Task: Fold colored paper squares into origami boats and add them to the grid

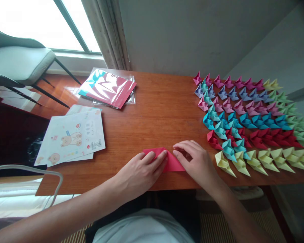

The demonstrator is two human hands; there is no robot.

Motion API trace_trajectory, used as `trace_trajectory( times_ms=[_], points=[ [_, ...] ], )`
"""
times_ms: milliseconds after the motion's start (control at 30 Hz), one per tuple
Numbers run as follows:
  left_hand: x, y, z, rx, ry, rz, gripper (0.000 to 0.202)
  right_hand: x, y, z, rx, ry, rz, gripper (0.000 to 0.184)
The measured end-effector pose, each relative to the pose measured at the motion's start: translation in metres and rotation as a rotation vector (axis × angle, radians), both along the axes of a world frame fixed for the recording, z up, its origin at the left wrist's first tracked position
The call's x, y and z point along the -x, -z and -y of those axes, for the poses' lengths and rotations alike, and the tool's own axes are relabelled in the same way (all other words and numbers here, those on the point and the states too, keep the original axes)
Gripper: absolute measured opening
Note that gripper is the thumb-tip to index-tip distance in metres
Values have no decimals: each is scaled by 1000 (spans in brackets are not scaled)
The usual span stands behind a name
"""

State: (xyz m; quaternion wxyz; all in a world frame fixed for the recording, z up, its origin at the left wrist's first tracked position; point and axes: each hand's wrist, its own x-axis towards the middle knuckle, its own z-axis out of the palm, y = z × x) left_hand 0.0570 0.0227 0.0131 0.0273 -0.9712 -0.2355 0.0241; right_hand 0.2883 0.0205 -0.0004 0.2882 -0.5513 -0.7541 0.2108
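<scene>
A pinkish-red sheet of folding paper lies on the table near its front edge, with a slanted fold on its right part. My left hand holds it down, fingers bent and fingertips pressed on the upper middle; they hide much of its left part. At the paper's right side is my right hand, its thumb and curved index finger apart and nothing visible between them. The lower part of this hand covers the paper's right corner.
Rows of folded paper boats in several colours fill the table's right side. Plastic-wrapped coloured paper packs lie at the back left, bear-printed sheets in front of them. A white cable curves past the left corner; a chair stands beyond.
</scene>
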Motion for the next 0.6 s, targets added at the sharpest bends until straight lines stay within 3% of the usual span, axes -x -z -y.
trace_trajectory(
  times_ms=[200,433,600],
  points=[
    [1,1,2,5,-22,-18,41,17,-6,-31,192,32,225,16],
    [0,2,1,4,-25,12,40,23,-11,-34,225,53,379,28],
    [0,3,3,19,-34,3,41,15,-26,-40,344,-13,477,28]
  ],
)
